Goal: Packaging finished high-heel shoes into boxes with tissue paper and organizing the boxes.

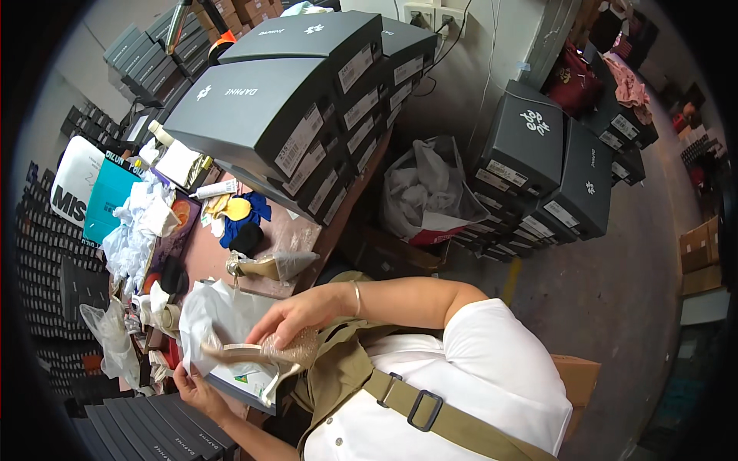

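Note:
My right hand [290, 316] is closed on a beige high-heeled shoe [296, 355] with a glittery upper, above an open shoebox [231, 393]. White tissue paper [219, 311] stands up out of the box and spreads over its far side. My left hand [198, 390] grips the box's edge, beside the paper. The shoe's strap and sole are slightly blurred. On the table just beyond my right hand lies a second heeled shoe [265, 266], partly wrapped in clear plastic, with a shiny ornament.
Stacked dark grey shoeboxes [254, 115] fill the table's far right. Cloths [142, 219], a white tube [215, 189] and a blue cloth [250, 219] clutter the table [204, 257]. A plastic-lined bag [430, 188] and more shoeboxes [523, 142] stand on the floor; others [154, 430] sit lower left.

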`<move>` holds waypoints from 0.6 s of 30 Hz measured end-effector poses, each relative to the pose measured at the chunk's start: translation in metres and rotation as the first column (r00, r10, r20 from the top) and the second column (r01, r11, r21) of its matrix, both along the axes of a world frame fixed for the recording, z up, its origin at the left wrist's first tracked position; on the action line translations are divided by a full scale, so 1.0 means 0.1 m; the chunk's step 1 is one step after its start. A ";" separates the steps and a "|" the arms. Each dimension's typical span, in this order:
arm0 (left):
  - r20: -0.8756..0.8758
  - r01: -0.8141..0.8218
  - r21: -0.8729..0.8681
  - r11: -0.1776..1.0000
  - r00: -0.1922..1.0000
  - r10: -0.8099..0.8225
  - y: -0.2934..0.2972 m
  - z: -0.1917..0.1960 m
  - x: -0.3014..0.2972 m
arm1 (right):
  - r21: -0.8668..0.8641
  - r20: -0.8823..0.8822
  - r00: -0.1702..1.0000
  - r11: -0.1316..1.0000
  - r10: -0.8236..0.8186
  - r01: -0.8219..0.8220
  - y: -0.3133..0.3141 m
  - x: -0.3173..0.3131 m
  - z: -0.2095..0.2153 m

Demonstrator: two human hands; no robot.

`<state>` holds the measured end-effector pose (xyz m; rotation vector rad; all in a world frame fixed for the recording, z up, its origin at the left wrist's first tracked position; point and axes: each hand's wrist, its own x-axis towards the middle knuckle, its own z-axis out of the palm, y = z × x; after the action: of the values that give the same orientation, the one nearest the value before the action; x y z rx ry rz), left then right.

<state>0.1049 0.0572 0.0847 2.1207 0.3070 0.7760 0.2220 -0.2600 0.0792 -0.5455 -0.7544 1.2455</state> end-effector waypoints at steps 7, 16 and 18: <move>0.332 0.104 -0.476 0.874 0.941 0.069 -0.51 -0.03 0.02 | -0.073 0.311 0.895 0.931 -0.319 0.357 0.43 0.10 -0.17; -0.279 0.079 0.237 0.968 0.960 -0.010 -0.49 0.05 -0.03 | -0.121 0.329 0.943 0.988 -0.051 0.096 0.46 0.00 -0.39; -0.076 -0.034 0.083 0.996 0.996 0.040 -0.44 -0.03 0.12 | -0.092 0.403 0.914 0.991 -0.050 0.095 0.41 -0.02 -0.27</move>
<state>0.1170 0.0132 0.0816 2.2319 0.3625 0.7399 0.2197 -0.2193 0.0521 -0.9303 -1.0014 1.1223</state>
